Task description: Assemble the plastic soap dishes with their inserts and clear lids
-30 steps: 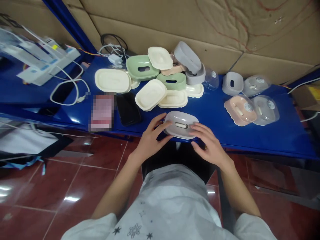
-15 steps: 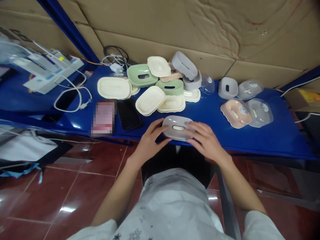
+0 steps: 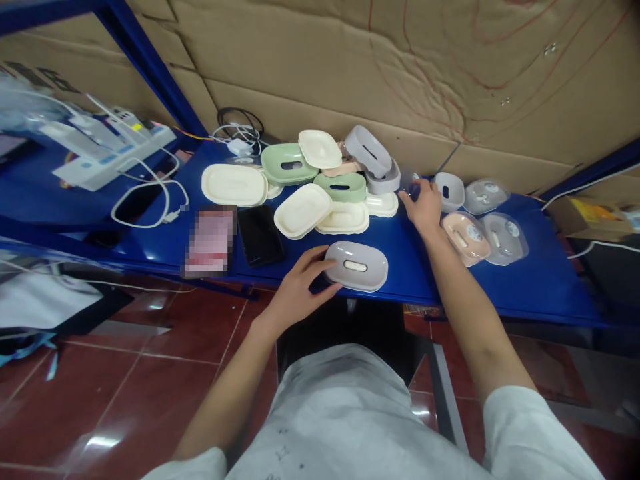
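A grey soap dish (image 3: 367, 261) with a pale insert in its central slot sits at the table's front edge. My left hand (image 3: 305, 283) grips its left end, thumb on the near side and fingers on the far side. Farther back, my right hand (image 3: 424, 203) is at a clear plastic lid (image 3: 407, 183), thumb and fingers apart around it. The hand partly hides this lid, and I see no firm grip. Just right of that hand stands a grey slotted box (image 3: 450, 191).
Cream trays (image 3: 303, 210), green slotted parts (image 3: 289, 165) and grey ones (image 3: 369, 150) are heaped at the back. A peach dish (image 3: 466, 237) and clear-covered grey dishes (image 3: 505, 239) lie right. A black phone (image 3: 260, 235) and power strip (image 3: 115, 157) are left.
My right hand has left the grey soap dish and moved back and right to the clear lid. My left hand stays at the dish. The whole view has shifted slightly.
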Tool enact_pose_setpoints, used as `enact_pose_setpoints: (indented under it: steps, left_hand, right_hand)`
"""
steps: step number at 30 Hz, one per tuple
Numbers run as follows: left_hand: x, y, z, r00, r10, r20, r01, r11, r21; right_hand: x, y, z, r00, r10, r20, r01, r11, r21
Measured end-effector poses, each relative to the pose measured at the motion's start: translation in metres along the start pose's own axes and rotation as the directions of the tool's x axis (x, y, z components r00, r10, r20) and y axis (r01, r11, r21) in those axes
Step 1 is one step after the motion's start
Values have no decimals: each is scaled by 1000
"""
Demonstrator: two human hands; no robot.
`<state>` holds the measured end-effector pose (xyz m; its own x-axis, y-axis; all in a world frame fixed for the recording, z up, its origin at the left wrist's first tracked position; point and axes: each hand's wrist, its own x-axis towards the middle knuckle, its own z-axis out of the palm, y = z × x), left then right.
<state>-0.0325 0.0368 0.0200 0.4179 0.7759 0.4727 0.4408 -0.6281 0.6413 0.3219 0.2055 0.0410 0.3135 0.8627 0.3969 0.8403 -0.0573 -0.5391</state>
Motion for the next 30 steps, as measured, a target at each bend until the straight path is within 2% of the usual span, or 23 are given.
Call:
enact_pose_setpoints:
  steps: [3, 5, 8, 9, 10, 11, 13, 15, 17, 23, 27, 30]
  left_hand:
    - [1, 1, 0, 1000, -19, 1, 19, 1000, -8]
    - [1, 2, -1, 999, -33, 7, 33, 999, -14]
    - [2, 3, -1, 998, -66, 12, 67, 997, -36]
    - [2, 2, -1, 996, -88, 14, 89, 995, -51]
    - [2, 2, 0, 993, -115, 16, 116, 991, -71]
    - [1, 1, 0, 990, -142, 19, 143, 985, -94]
    - [0, -1, 1, 984, -177, 28, 179, 974, -137]
    - [0, -3, 1, 984, -177, 35, 180, 973, -143]
    - [1, -2, 0, 988, -149, 35, 151, 983, -106]
    - [2, 3, -4, 994, -94, 56, 97, 994, -52]
    - [2, 4, -2, 994, -91, 52, 94, 993, -65]
    - [3, 4, -2, 995, -92, 46, 95, 994, -57]
  right_hand:
    - [-3, 9, -11, 1000, 30, -9, -29, 997, 78]
    - [-18, 10, -18, 999, 46, -11, -43, 978, 206]
    - [-69, 2, -32, 999, 26, -44, -2, 884, 467]
    - [-91, -4, -37, 999, -2, -43, 23, 869, 494]
    - [-114, -10, -43, 998, -49, -37, 61, 854, 516]
    - [-135, -17, -50, 989, -148, 1, 123, 824, 553]
    - [-170, -30, -62, 920, -367, 139, 212, 763, 611]
    - [-190, -40, -73, 837, -504, 212, 287, 734, 615]
    - [-196, -46, -79, 788, -575, 219, 373, 729, 574]
    - [-198, -46, -74, 710, -689, 143, 585, 691, 425]
    - [-205, -44, -67, 675, -722, 151, 664, 684, 301]
    - [-208, -43, -66, 678, -714, 172, 658, 695, 290]
